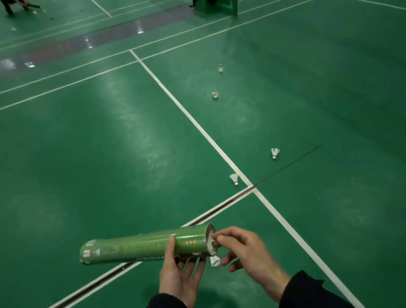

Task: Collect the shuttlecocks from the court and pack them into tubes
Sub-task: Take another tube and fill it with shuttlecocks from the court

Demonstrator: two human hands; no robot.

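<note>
The left hand (179,270) grips a long green cardboard shuttlecock tube (145,248), held level above the green court floor (64,163). The right hand (244,249) pinches a white feathered shuttlecock (212,238) at the tube's open right end. Four more white shuttlecocks (275,152) lie beside the white centre line (190,118).

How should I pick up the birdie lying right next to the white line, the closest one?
Probably pinch that shuttlecock by its round cork tip, coming down from above. It lies on its side, cork pointing toward you, feathers away. The cork is firm; the feather skirt looks easy to crush.
</note>
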